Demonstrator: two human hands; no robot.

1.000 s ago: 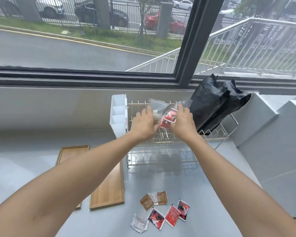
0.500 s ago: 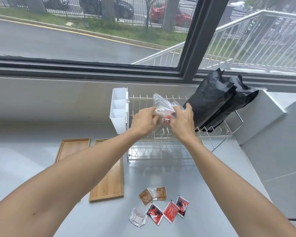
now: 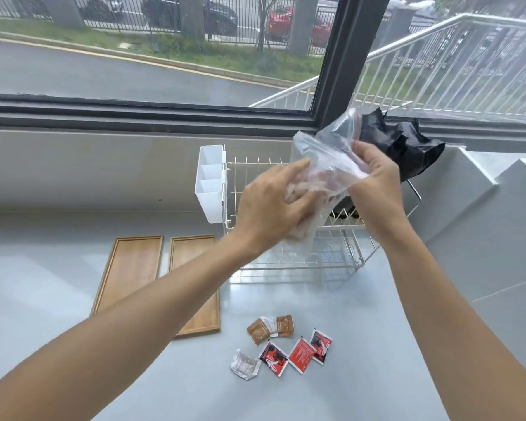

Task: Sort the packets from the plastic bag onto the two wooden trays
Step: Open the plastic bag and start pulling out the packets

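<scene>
- Right hand pinching the rim of the plastic bag, held up above the wire rack.
- Left hand reaching into the bag, fingers seemingly closed on packets inside; blurred, so hard to be sure.
- Seven packets loose on the surface, unsorted.
- Both wooden trays bare: sorting not yet begun.

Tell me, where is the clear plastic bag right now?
Both hands hold the clear plastic bag in the air before the white wire rack, centre-right, beside the black bag.
</scene>
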